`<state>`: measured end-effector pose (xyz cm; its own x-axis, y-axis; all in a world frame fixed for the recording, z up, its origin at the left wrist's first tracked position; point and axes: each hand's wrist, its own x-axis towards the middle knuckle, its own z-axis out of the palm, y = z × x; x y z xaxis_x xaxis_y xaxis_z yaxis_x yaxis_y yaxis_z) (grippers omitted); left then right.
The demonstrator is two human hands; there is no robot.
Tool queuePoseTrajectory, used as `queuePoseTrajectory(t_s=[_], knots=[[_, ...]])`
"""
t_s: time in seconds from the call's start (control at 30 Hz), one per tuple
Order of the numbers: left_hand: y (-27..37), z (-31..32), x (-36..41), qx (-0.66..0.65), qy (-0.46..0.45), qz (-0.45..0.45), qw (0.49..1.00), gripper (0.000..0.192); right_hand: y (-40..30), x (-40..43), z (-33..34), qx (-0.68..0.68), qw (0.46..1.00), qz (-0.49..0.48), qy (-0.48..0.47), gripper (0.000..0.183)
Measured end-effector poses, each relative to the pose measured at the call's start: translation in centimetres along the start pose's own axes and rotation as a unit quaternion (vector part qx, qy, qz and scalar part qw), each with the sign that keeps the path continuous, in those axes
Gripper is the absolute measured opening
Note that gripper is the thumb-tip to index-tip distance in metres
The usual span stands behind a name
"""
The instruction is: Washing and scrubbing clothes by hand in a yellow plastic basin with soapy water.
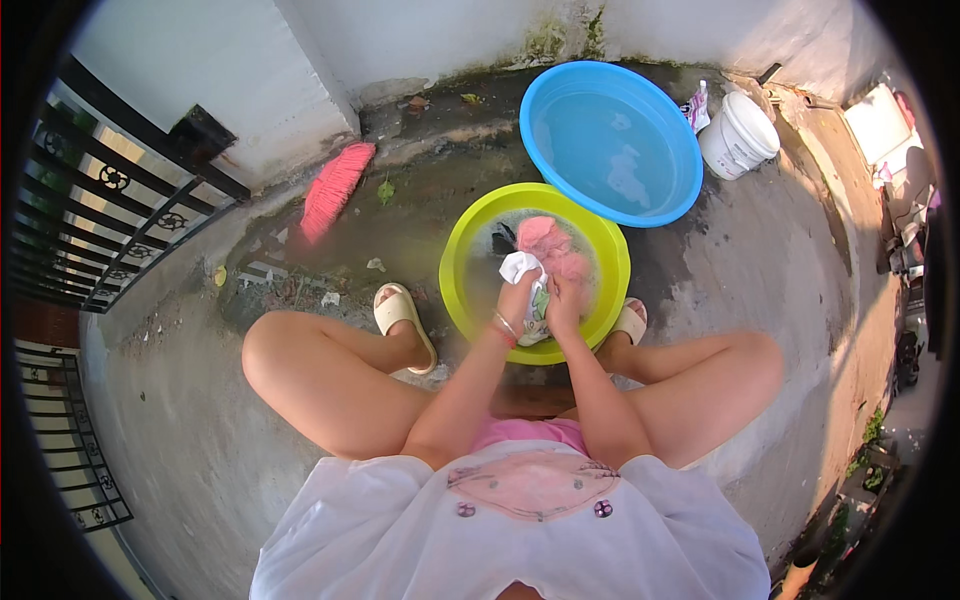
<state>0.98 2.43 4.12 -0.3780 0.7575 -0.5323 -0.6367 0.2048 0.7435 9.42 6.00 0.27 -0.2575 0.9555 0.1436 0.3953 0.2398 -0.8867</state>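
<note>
Between my feet stands a yellow-green plastic basin (459, 300) with soapy water. My left hand (519, 298) and my right hand (564, 304) are close together over it, both gripping a white cloth (523, 266) with a green print. The cloth's lower part hangs between my wrists near the basin's front edge. Pink wet cloth (551, 244) lies in the water just beyond my hands, with a dark item (503, 238) to its left. Some of the fingers are hidden by the cloth and by the backs of my hands.
A blue basin (536, 161) of water touches the green one at the back right. Beside it are a white bucket (739, 139) and a plastic packet (697, 109). A pink broom head (337, 191) lies on the wet concrete at left, near a black metal gate (112, 195).
</note>
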Motion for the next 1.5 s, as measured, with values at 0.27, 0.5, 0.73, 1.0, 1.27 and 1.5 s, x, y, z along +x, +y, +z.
queuePoseTrajectory(t_s=[0.27,0.5,0.73,1.0,1.27,1.5], knots=[[0.0,-2.9,0.4,-0.18,0.079,-0.062,0.979,0.042,-4.9,0.0,-0.7,0.041,0.998,-0.012,-0.048,0.021],[0.4,-1.5,1.7,-0.364,-0.066,-0.097,0.924,0.048,-5.5,2.5,-1.8,-0.049,0.978,-0.167,-0.116,0.015],[-0.1,-1.8,2.2,-0.328,-0.188,-0.048,0.925,0.02,-11.1,-1.9,-1.4,-0.109,0.907,-0.316,-0.256,0.012],[-2.4,3.7,-0.7,0.019,0.009,0.106,0.994,0.028,1.0,1.7,-1.9,0.087,0.993,0.04,-0.063,0.017],[3.6,1.1,-2.6,-0.408,-0.225,-0.085,0.881,0.026,-0.9,0.8,-3.2,0.409,0.851,0.14,-0.299,0.09],[6.5,-1.4,-2.4,-0.4,-0.099,-0.057,0.909,0.03,3.0,0.3,-2.1,0.083,0.954,0.115,-0.265,0.054]])
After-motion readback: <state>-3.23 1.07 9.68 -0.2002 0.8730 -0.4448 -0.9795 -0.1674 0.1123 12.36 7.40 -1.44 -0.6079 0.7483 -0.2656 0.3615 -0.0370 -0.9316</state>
